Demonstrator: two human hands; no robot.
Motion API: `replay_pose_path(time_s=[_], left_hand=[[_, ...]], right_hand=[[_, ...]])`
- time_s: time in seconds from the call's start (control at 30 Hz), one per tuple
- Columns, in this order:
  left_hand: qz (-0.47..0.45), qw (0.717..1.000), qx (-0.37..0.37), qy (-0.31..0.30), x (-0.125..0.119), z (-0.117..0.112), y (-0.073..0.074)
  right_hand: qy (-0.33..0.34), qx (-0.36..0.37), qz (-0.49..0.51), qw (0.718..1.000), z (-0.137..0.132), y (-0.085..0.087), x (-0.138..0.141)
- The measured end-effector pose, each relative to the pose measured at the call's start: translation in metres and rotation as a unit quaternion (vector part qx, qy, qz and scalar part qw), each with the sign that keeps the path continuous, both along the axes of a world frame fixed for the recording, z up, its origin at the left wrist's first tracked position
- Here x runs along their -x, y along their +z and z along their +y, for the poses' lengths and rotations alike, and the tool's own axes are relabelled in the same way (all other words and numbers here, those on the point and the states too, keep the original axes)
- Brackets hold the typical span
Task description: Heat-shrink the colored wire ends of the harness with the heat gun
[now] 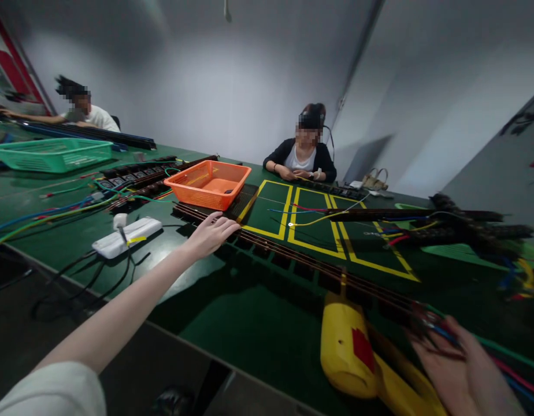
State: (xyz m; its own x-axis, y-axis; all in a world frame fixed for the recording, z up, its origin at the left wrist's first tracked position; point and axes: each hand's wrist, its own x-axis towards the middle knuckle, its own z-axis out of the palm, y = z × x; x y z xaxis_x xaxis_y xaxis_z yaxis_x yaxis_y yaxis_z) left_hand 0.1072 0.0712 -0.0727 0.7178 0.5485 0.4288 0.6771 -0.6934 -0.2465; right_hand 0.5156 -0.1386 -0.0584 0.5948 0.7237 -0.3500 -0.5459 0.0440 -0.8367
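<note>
A long dark strip with copper-coloured bars (288, 257) runs slantwise across the green table, dark square blocks along its near side. Over its far left part lies my left hand (212, 234), fingers stretched out and touching it. My right hand (449, 361), palm up at the lower right, is closed around the strip's near end, where coloured wires (442, 329) come out. Motion blur softens that hand. Just left of it, a yellow hand-held tool with a red patch (347, 346) lies at the strip's near edge.
An orange basket (201, 193) stands beyond my left hand, a green basket (54, 156) farther left. A white power strip (127, 237) with black cords lies near the table edge. Yellow tape outlines (316, 248) mark the table. More wired strips (423, 216) lie right. Two people sit beyond.
</note>
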Motion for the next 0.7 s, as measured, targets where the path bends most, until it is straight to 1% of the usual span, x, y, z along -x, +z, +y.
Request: replay_pose_path(time_s=[0.03, 0.1, 0.23, 0.33, 0.4, 0.43, 0.47, 0.5, 0.53, 0.57, 0.6, 0.67, 0.7], left_hand=[[-0.001, 1.0, 0.006, 0.0, 0.002, 0.005, -0.002], [-0.009, 1.0, 0.023, 0.01, 0.009, 0.014, -0.007], [-0.018, 0.996, 0.027, 0.089, 0.037, 0.031, -0.019], [-0.013, 0.991, 0.01, 0.129, 0.059, 0.044, -0.027], [-0.02, 0.987, 0.01, 0.158, 0.066, 0.052, -0.03], [-0.028, 0.984, 0.021, 0.174, 0.065, 0.056, -0.03], [-0.04, 0.981, 0.036, 0.184, 0.061, 0.058, -0.03], [-0.053, 0.98, 0.053, 0.182, 0.053, 0.059, -0.029], [-0.069, 0.981, 0.07, 0.167, 0.04, 0.058, -0.027], [-0.082, 0.984, 0.085, 0.133, 0.023, 0.055, -0.025], [-0.093, 0.987, 0.098, 0.085, 0.004, 0.05, -0.022], [-0.104, 0.988, 0.117, -0.019, -0.042, 0.039, -0.016], [-0.1, 0.985, 0.124, -0.061, -0.066, 0.033, -0.014]], right_hand=[[-0.032, 0.016, 0.006, 0.999, 0.004, 0.001, 0.008], [-0.034, 0.023, 0.019, 0.999, 0.015, 0.005, 0.024], [0.038, 0.016, 0.029, 0.999, 0.038, 0.009, 0.048], [0.07, -0.008, 0.03, 0.997, 0.057, 0.007, 0.058], [0.089, -0.02, 0.03, 0.995, 0.073, 0.005, 0.059], [0.101, -0.022, 0.031, 0.994, 0.081, 0.004, 0.058], [0.111, -0.024, 0.03, 0.993, 0.09, 0.003, 0.056], [0.12, -0.024, 0.029, 0.992, 0.099, 0.002, 0.052], [0.128, -0.024, 0.027, 0.991, 0.108, 0.001, 0.049], [0.138, -0.021, 0.025, 0.99, 0.116, -0.001, 0.044], [0.149, -0.018, 0.021, 0.988, 0.123, -0.002, 0.04], [0.172, -0.013, 0.008, 0.985, 0.134, -0.003, 0.033], [0.184, -0.011, -0.002, 0.983, 0.138, -0.002, 0.029]])
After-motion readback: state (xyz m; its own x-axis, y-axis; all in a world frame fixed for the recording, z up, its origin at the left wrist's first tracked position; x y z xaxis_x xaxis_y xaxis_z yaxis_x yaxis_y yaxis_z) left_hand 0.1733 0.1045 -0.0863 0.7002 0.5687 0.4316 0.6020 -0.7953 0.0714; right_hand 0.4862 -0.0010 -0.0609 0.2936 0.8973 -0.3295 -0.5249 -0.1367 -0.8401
